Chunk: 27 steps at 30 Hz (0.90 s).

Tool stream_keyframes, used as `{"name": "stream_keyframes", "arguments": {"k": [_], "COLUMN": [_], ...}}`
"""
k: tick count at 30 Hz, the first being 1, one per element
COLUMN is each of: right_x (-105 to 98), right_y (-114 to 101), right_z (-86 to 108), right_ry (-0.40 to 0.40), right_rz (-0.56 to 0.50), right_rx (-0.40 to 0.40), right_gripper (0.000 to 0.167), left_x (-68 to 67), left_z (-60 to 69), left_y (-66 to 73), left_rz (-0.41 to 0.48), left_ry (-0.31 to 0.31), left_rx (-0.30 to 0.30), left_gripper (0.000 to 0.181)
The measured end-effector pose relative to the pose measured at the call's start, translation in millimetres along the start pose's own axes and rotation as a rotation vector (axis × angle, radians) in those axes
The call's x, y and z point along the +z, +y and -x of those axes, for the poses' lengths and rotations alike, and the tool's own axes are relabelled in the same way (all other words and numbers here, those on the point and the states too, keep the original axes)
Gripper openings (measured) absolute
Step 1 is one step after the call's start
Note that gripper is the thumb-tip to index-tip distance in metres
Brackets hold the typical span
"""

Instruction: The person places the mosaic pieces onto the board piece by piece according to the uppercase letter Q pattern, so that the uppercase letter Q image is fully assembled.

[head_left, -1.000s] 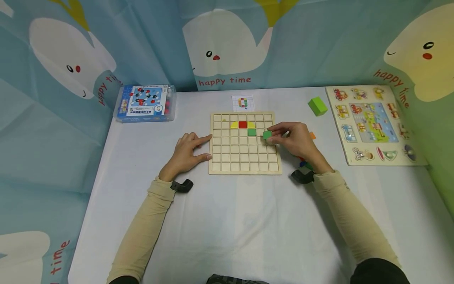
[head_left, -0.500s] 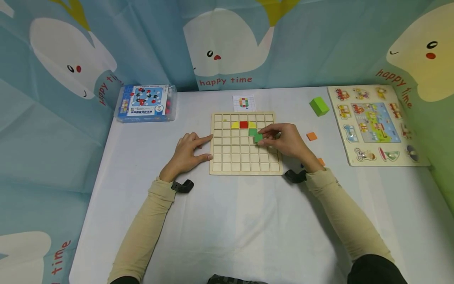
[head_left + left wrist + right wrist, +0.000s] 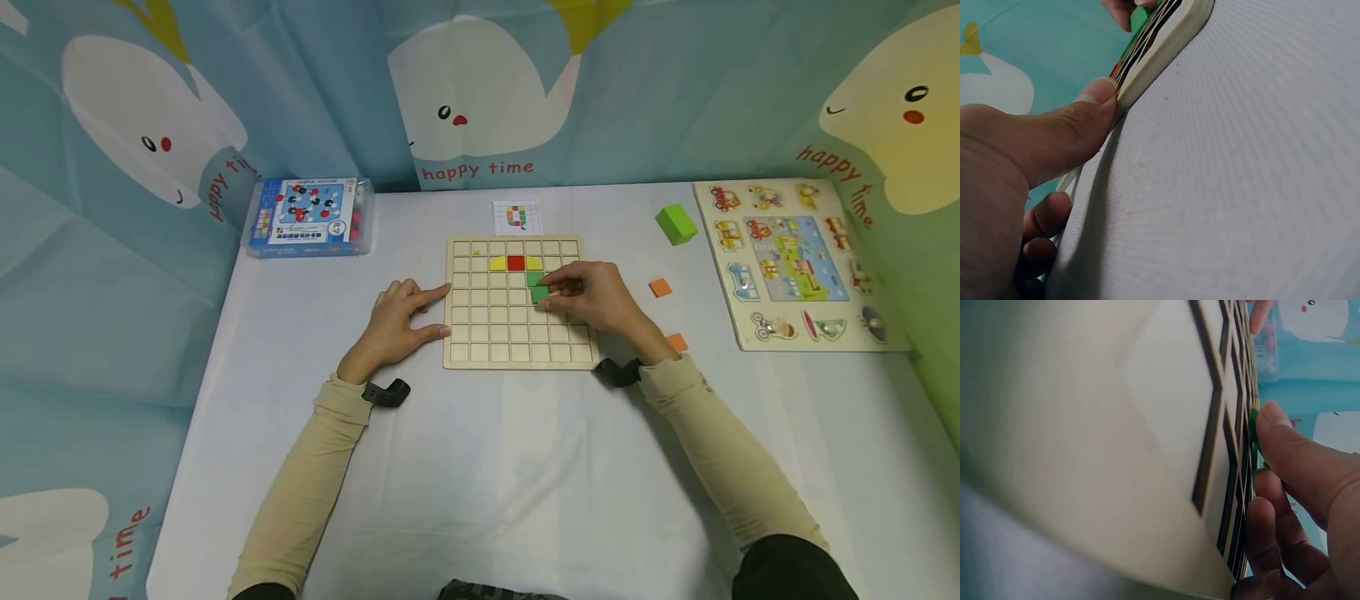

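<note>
A wooden grid board (image 3: 487, 333) lies flat on the table. In its second row a red square tile (image 3: 516, 263) sits between two yellow tiles (image 3: 498, 263). Below the right-hand yellow one is a green square tile (image 3: 534, 279). My right hand (image 3: 592, 296) pinches another green tile (image 3: 539, 295) between thumb and fingers, over the cell just beneath; the right wrist view shows this green tile (image 3: 1254, 425) edge-on, low at the grid. My left hand (image 3: 393, 323) touches the board's left edge with thumb and forefinger spread; its thumb (image 3: 1079, 128) presses the rim in the left wrist view.
Behind the board lies a card (image 3: 516, 217) printed with a coloured pattern. Two orange tiles (image 3: 660, 287) and a green block (image 3: 677, 224) are on the right, beside a picture puzzle board (image 3: 720, 283). A plastic box (image 3: 307, 218) stands at the back left.
My right hand has carried the green tile leftward across the board, to the cell below the other green tile. Both orange tiles have come fully into view. My left hand stays put.
</note>
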State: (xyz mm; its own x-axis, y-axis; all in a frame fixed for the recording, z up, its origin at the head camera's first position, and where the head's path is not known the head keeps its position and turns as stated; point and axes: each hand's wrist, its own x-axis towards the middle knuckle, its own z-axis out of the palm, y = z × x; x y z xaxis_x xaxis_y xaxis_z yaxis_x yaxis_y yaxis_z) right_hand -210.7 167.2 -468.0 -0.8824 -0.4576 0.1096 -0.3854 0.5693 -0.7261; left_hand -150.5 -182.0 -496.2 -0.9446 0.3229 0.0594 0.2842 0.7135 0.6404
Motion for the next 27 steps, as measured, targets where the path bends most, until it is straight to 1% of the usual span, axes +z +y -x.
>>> {"name": "stream_keyframes", "arguments": {"k": [6,12,27], "right_x": [1.6,1.0,-3.2], "right_y": [-0.6,-0.7,0.3], "right_z": [-1.5,-1.3,-2.2], "right_ry": [-0.016,-0.028,-0.064], "right_rz": [0.044,0.041,0.056], "right_rx": [-0.008,0.003,0.004], "right_gripper": [0.032,0.032,0.021], "left_x": [-0.6,-0.1,-0.7], "left_z": [-0.3,-0.4,-0.1], "left_y": [1.2,1.4,0.9], "left_rz": [0.0,-0.004,-0.005], "left_ry": [-0.005,-0.011,-0.011], "left_rx": [-0.01,-0.018,-0.017], "left_gripper": [0.072,0.072,0.072]}}
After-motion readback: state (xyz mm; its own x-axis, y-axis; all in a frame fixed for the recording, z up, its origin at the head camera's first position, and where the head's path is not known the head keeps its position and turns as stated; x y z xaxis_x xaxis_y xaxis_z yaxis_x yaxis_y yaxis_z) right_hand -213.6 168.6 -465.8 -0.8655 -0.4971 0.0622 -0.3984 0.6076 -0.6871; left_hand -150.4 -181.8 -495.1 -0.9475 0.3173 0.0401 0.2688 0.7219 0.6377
